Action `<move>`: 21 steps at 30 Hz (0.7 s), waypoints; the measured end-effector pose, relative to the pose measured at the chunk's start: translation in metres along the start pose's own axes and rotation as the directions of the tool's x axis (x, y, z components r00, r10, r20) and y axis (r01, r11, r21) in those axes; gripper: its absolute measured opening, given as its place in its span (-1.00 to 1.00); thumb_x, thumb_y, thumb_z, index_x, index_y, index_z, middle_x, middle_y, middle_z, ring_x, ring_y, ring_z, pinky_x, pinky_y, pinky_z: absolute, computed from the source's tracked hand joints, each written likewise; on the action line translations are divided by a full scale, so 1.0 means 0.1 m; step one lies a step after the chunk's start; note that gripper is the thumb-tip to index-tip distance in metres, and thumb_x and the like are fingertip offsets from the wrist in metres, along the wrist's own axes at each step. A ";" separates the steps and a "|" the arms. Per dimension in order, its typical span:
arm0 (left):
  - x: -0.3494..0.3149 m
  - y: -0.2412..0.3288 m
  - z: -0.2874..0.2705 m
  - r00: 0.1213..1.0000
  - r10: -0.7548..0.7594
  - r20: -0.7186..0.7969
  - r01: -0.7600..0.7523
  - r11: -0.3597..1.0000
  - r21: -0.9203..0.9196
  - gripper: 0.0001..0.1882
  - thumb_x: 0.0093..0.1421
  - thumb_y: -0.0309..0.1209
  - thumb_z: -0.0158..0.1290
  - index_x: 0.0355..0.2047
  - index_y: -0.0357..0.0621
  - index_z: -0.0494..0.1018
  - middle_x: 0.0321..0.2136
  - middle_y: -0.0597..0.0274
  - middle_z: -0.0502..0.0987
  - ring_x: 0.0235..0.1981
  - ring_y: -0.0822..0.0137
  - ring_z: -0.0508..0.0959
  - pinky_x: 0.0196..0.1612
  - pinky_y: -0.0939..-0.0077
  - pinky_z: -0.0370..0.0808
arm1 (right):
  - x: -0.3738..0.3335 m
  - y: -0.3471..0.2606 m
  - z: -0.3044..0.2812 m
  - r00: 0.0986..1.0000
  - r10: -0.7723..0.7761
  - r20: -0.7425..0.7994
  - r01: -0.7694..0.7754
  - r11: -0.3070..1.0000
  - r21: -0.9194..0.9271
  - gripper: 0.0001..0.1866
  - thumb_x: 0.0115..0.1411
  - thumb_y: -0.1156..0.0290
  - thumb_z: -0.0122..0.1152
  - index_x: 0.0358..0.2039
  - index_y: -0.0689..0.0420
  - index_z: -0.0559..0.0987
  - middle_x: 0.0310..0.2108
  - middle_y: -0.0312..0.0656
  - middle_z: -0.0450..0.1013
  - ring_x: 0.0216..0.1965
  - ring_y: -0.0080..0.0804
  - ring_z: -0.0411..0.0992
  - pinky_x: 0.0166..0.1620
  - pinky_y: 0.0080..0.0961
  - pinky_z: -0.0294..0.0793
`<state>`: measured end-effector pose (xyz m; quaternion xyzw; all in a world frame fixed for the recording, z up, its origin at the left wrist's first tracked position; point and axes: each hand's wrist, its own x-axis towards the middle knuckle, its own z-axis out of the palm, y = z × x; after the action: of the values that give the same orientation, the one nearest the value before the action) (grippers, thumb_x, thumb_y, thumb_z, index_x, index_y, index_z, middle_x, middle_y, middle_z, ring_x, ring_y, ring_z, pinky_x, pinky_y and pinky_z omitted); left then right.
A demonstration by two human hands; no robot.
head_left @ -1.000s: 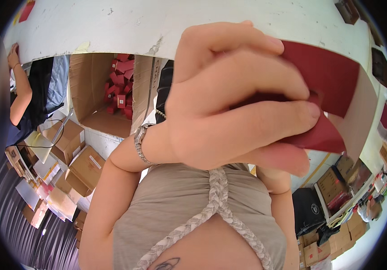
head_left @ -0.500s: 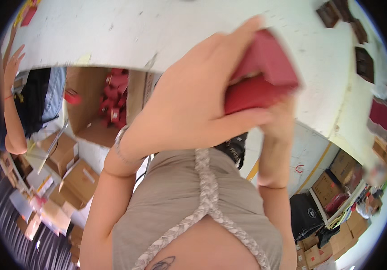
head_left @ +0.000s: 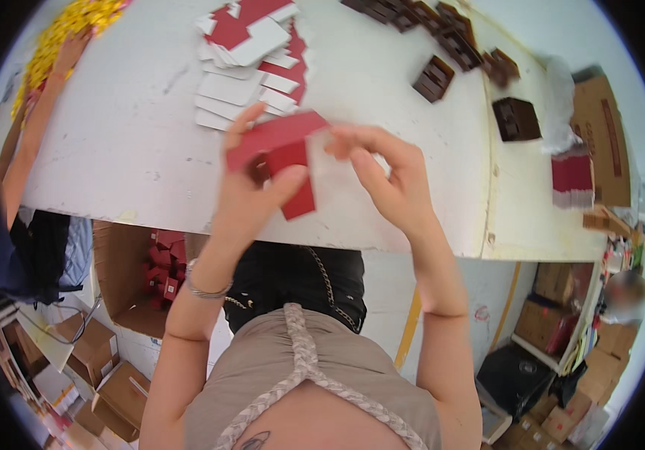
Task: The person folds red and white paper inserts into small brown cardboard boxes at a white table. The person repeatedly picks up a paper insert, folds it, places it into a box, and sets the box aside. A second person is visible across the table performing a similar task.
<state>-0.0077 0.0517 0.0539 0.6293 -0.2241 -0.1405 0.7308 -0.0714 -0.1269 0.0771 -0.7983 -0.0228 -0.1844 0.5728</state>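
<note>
My left hand (head_left: 244,195) is closed around a small red cardboard box (head_left: 289,154), partly folded, with an angled flap along its top. The box is held above the near part of the white table. At the box's right end is my right hand (head_left: 390,176), fingers bent, thumb apart from them, holding nothing I can see; its fingertips are slightly blurred and close to the flap's corner. Just beyond the left hand lies a loose pile of flat red-and-white card pieces (head_left: 236,90).
Dark brown blocks with slots (head_left: 433,79) are scattered at the far right of the white table (head_left: 150,142). A stack of red cards (head_left: 571,180) stands farther right. Below the left edge, a carton (head_left: 124,277) holds several red boxes. At far left, another person's hand (head_left: 71,49) touches small yellow pieces.
The red box has moved left and away from me. My right hand has come out from under it and now sits apart at its right end. The view has shifted, showing more table.
</note>
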 end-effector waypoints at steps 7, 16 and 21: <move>0.19 0.29 0.12 0.963 0.143 0.229 -0.268 0.608 0.747 -0.03 -0.13 -0.35 0.29 0.27 -0.22 0.05 -0.10 0.10 0.47 -0.20 0.13 0.47 -0.14 0.34 0.43 | 0.04 -0.05 0.05 0.941 -0.339 -0.010 0.319 0.896 -0.310 -0.39 -0.09 0.59 0.30 0.06 0.14 0.43 0.07 -0.05 0.34 -0.03 -0.19 0.41 -0.09 -0.43 0.48; 0.05 0.31 0.01 0.978 0.083 0.190 -0.190 0.722 0.665 -0.24 -0.08 -0.33 0.31 0.13 -0.21 0.27 -0.06 0.05 0.49 -0.16 0.13 0.51 -0.14 0.38 0.47 | -0.19 0.16 0.24 0.971 0.040 -0.237 -0.045 0.999 -0.014 -0.67 0.24 0.61 0.02 0.03 0.27 0.47 -0.05 -0.02 0.47 -0.05 -0.32 0.44 -0.02 -0.48 0.44; 0.10 0.28 -0.04 0.984 0.020 0.180 -0.138 0.725 0.674 -0.41 0.00 -0.36 0.23 0.07 -0.23 0.35 -0.15 0.00 0.52 -0.23 0.13 0.54 -0.19 0.37 0.48 | -0.20 0.32 0.35 0.945 -0.104 -0.309 0.131 0.989 0.068 -0.63 0.17 0.67 0.10 0.02 0.25 0.42 0.06 -0.02 0.36 0.03 -0.28 0.38 0.01 -0.43 0.42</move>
<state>0.0009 0.0554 0.0828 0.8305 -0.3445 -0.0668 0.4326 -0.0723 -0.1024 0.0324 -0.7317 0.0101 -0.3378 0.5919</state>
